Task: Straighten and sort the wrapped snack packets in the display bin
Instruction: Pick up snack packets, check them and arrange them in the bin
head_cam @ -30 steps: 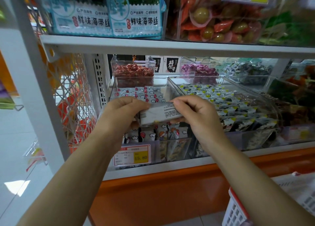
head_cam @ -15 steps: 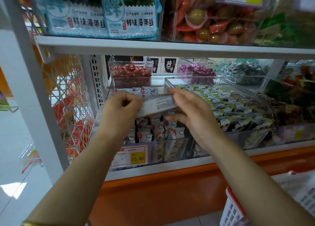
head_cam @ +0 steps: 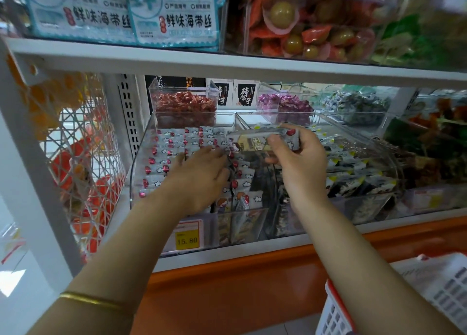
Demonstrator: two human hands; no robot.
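The clear display bin (head_cam: 138, 162) sits on the shelf (head_cam: 227, 66). Rows of small grey snack packets (head_cam: 166, 155) with red dots fill it, neat along the left edge and the back. Near the front right corner some packets stand up and lean.

The left hand (head_cam: 202, 180) lies flat on the packets in the middle of the bin. Its fingers are straight and spread, and it holds nothing. A gold bangle (head_cam: 93, 300) is on that arm.

The right hand (head_cam: 300, 165) is up over the bin's right edge, near the back right corner. Its thumb and fingers pinch a small bunch of packets (head_cam: 255, 140), held lying on its side and not touching the rows below.

A yellow price tag (head_cam: 188, 236) is stuck on the bin's front wall. Just beside the right edge is another clear bin (head_cam: 394, 162) with black and yellow packets.
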